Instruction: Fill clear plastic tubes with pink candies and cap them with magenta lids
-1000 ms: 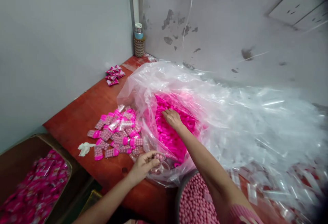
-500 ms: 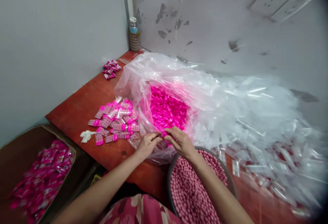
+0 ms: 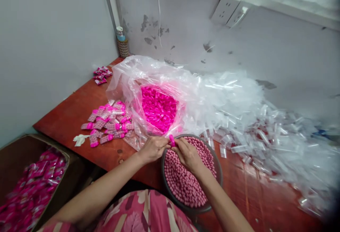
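Note:
Both my hands meet over the near edge of the plastic bag and the bowl's rim. My right hand (image 3: 187, 153) pinches a bright pink plastic cap (image 3: 172, 140). My left hand (image 3: 154, 148) is closed at the cap's left side; what lies inside its fingers is hidden. Just beyond is an open clear plastic bag (image 3: 124, 83) full of loose pink caps (image 3: 159, 109). Below my right hand, small round pink balls (image 3: 183, 179) fill a dark round bowl (image 3: 218, 170). To the left lie several filled clear containers with pink caps (image 3: 107, 122).
Clear empty containers (image 3: 255, 133) spread in a heap across the table's right side. A cardboard box (image 3: 66, 161) of pink packets (image 3: 37, 182) stands at the lower left. More packets (image 3: 101, 74), a white scrap (image 3: 80, 140) and a bottle in a woven holder (image 3: 123, 46) are on the red table (image 3: 66, 108).
My hands have drawn back from the bag's pink caps toward me and now come together around one cap. The camera view has turned to the right.

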### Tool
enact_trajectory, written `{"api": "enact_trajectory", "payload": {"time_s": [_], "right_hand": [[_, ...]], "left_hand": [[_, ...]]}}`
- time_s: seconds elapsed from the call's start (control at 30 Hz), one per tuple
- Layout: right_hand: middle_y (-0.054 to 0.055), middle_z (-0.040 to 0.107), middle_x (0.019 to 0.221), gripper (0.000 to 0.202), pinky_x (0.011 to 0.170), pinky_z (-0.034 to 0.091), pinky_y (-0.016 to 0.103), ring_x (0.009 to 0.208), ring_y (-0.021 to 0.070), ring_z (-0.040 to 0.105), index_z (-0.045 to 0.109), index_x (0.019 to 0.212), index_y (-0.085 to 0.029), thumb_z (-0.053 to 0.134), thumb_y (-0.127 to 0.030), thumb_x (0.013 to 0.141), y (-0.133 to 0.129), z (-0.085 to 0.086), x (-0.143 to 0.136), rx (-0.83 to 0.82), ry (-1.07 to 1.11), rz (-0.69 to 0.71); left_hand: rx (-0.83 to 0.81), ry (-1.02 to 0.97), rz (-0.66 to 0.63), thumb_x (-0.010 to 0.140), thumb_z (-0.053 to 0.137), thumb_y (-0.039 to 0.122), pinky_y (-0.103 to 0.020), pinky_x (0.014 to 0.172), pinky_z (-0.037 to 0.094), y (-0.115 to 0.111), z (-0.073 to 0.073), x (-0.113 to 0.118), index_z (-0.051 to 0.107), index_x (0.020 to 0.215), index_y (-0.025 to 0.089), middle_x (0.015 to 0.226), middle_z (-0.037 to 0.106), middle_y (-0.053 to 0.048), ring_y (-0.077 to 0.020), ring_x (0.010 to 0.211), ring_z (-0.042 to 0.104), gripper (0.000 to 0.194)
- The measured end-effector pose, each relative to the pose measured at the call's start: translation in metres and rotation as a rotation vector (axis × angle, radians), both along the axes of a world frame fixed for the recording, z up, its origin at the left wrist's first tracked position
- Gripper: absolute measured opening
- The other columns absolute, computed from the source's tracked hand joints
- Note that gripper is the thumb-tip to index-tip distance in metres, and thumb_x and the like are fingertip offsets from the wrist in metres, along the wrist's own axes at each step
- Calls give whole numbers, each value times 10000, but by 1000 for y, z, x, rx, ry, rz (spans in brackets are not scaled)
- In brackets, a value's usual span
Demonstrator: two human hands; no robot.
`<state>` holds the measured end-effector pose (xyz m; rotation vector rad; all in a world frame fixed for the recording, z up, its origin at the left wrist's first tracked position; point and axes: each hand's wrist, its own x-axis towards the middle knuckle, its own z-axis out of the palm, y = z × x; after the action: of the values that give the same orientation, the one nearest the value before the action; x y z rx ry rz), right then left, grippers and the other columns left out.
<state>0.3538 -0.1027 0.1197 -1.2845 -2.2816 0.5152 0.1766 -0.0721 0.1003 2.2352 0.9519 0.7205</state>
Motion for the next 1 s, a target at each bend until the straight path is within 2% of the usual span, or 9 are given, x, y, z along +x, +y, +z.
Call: {"api": "enact_trajectory", "payload": {"time_s": [0.13,0.27,0.4,0.47,0.57,0.63,0.7,0.83,1.0], "right_hand": [[74,545,824,200,653,448,285,755,170,518,494,1008,-169,426,-239,833,0,5,13,-40,-13,46],[61,550,763,180,620,447,271,704,159,521,521,954,-163,426,-256,834,-3,3,19,-39,-24,66],[78,567,823,265,655,460,287,750,165,543,483,1080,-171,398,-253,843,-7,7,18,-50,-140,69],[109,557,982,389,733,455,330,896,196,530,405,1184,-179,450,-288,813,-3,18,17,-30,-207,90],[104,417,1242,586,876,379,400,1140,233,381,316,1254,-214,541,-366,735,10,42,17,15,-254,233],[79,413,1258,570,894,364,397,1147,220,381,337,1240,-235,545,-378,729,18,55,17,7,-271,357],[86,490,1176,494,851,399,376,1058,209,465,395,1199,-216,530,-362,747,21,59,18,-2,-286,382],[112,573,998,381,769,447,355,906,210,536,456,1132,-166,483,-328,788,8,34,13,36,-239,143],[191,479,1118,676,825,415,422,1024,282,454,295,1244,-79,523,-442,721,-17,-6,-14,80,-198,-125]], "left_hand": [[83,139,-63,807,426,217,-218,547,342,-2,6,8,556,668,148,602,564,-23,-125,567,512,203],[70,156,-24,792,444,230,-222,520,308,-6,7,15,563,634,152,563,547,-9,-124,538,490,213],[-145,9,-1,781,459,244,-204,481,282,-10,3,15,566,562,146,487,492,21,-97,471,442,263],[-255,-67,-10,773,465,248,-198,474,281,-14,2,14,580,563,145,476,484,27,-95,465,435,261],[-412,-175,-58,746,491,256,-197,476,294,-19,2,15,613,603,144,506,518,25,-102,486,444,219],[-541,-254,-51,736,497,263,-196,463,295,-23,2,16,623,611,138,505,521,25,-97,472,426,216],[-643,-330,4,730,504,270,-197,465,305,-25,1,15,633,624,133,501,520,24,-96,473,420,216],[-792,-580,206,718,530,288,-216,542,374,-29,-4,15,653,768,124,620,588,-7,-117,571,486,211],[-1028,-842,423,672,595,303,-205,527,379,-34,-8,20,629,793,104,633,571,-5,-92,546,478,235]]}}
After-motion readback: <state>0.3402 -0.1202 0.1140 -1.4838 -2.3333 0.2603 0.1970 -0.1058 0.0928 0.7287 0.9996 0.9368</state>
